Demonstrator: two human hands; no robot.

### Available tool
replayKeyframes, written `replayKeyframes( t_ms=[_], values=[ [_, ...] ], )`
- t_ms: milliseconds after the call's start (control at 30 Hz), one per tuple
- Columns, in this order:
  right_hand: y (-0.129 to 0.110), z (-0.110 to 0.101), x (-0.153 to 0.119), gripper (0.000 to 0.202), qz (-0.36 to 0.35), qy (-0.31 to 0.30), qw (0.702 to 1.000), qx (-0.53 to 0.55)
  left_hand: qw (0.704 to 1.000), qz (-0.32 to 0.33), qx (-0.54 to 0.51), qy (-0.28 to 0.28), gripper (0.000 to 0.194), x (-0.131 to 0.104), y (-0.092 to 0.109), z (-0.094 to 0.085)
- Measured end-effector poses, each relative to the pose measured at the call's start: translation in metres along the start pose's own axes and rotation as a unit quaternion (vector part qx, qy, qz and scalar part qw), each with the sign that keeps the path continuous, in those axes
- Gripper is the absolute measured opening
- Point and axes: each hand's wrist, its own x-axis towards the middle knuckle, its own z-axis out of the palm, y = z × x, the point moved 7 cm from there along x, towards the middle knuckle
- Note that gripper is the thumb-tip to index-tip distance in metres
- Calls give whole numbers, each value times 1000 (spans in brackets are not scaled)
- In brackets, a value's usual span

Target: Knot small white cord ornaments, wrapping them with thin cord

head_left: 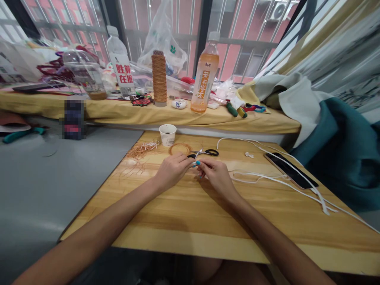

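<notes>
Over the middle of the wooden table [166,221], my left hand [175,169] and my right hand [214,172] meet fingertip to fingertip. Both are closed in a pinch on a small piece of white cord [194,163], mostly covered by the fingers. More white cord [258,174] lies to the right of my right hand. Just behind the hands are black-handled scissors [211,152], partly hidden, and a coil of thin brown thread [179,148].
A paper cup [168,135] with dark liquid and loose brown threads [139,152] are at the back left. A phone [291,170] lies at the right. On the ledge [127,113] behind stand two bottles, an orange one [204,75] among them, and a thread spool [159,79].
</notes>
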Motion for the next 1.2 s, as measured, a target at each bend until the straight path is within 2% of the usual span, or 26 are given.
replayKeyframes(
  t_ms=[100,167,233,300,367,433,500,600,667,733,833,933,1100,1200],
  values=[
    [-7,-3,0,19,-20,12,1000,-17,997,-47,-64,1,25,0,-8,1],
    [-8,-2,0,18,-13,3,1000,27,981,-127,-144,-3,23,0,-18,4],
    [-7,0,1,20,-3,-5,997,75,943,-228,-244,-18,23,-2,-29,12],
    [-6,0,2,22,-1,0,995,97,890,-307,-336,-33,24,-6,-32,21],
    [-4,-2,2,19,-2,17,995,102,851,-343,-396,-38,26,-7,-29,27],
    [-2,-4,2,17,5,39,993,112,839,-345,-419,-39,26,-6,-24,28],
    [0,-6,1,16,19,54,991,123,853,-324,-406,-51,25,-3,-19,25],
    [1,-6,2,16,33,55,988,137,908,-259,-319,-77,27,4,-17,15],
    [2,-4,3,19,45,38,986,154,942,-225,-243,-54,27,9,-21,4],
    [3,2,4,22,64,1,983,173,957,-201,-210,-20,23,12,-24,-5],
    [4,12,2,27,87,-66,972,209,962,-165,-217,-12,21,13,-19,-5],
    [3,17,1,28,112,-95,953,264,962,-156,-222,-16,17,11,-13,-1],
    [2,24,-3,31,154,-121,933,302,955,-206,-212,1,10,6,-16,-2],
    [5,31,-6,35,171,-126,935,285,932,-259,-254,9,9,3,-23,0]
  ],
)
